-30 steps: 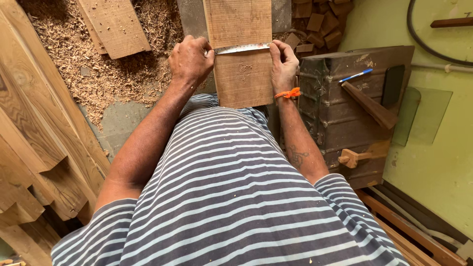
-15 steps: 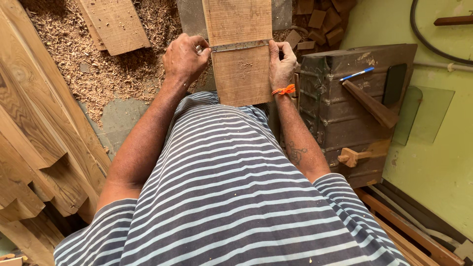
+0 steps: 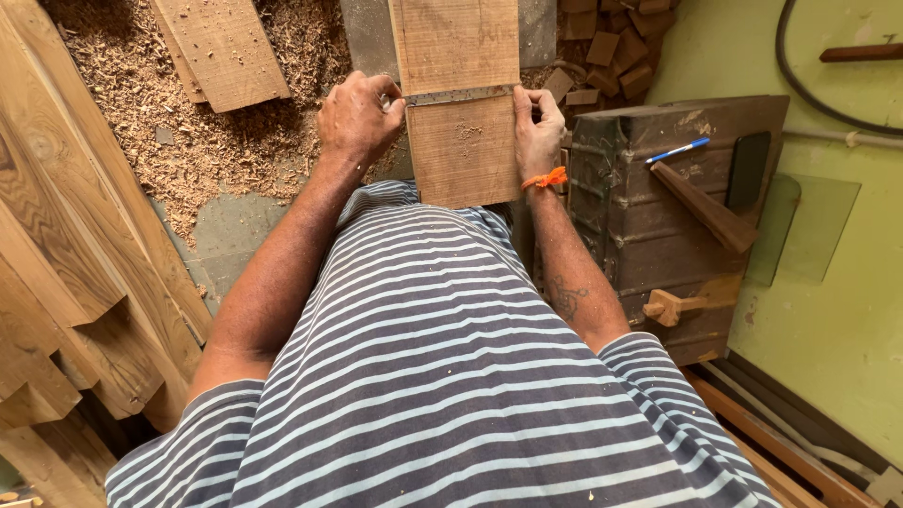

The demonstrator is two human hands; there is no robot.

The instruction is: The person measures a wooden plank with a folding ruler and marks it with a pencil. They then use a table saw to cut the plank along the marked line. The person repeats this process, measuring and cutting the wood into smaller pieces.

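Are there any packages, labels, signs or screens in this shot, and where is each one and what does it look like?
Phone: lies on the dark box at right, beyond the right hand; flat black rectangle, screen dark.
No packages, labels or signs show.

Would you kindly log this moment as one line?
left hand: grips scraper blade end | right hand: grips other end | blade across wooden board

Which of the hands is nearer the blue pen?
The right hand, at the board's right edge, beside the pen. The left hand grips the far edge.
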